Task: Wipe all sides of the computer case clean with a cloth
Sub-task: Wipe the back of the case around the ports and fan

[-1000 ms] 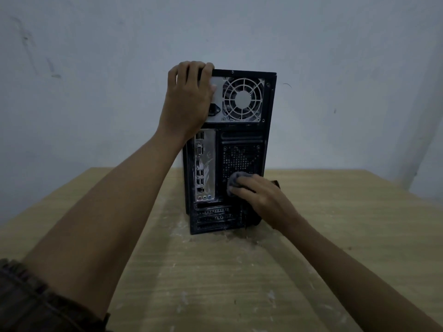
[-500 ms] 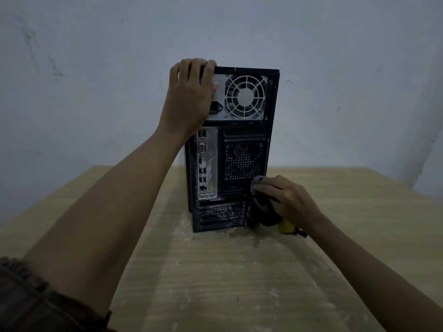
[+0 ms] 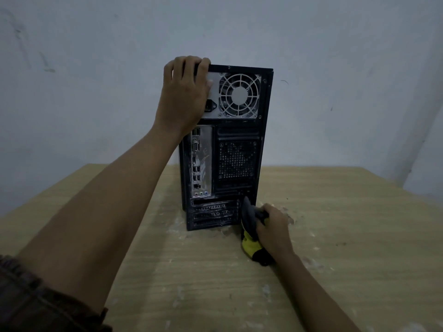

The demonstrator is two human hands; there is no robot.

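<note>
Pale, scuffed wall (image 3: 96, 92) behind, a dusty wooden table (image 3: 335, 236) below, and the black computer case (image 3: 263, 140) stands upright near the middle of it with its rear panel facing us. Our left hand (image 3: 184, 97) curls over the top left corner, fingers hooked on the upper edge to brace the tower. Low on the right, our right hand (image 3: 273, 226) clutches the bunched grey-and-yellow cloth (image 3: 250, 233) against the bottom right corner of that panel, just beside the slot covers (image 3: 213, 213). We read this as the low end of the rear-face wipe. To do it well, we'd press a fresh fold into the corner and drag along the edge rather than dab. We'd also go lightly over the slots and port panel (image 3: 201, 164), keeping the top firm so nothing rocks.
</note>
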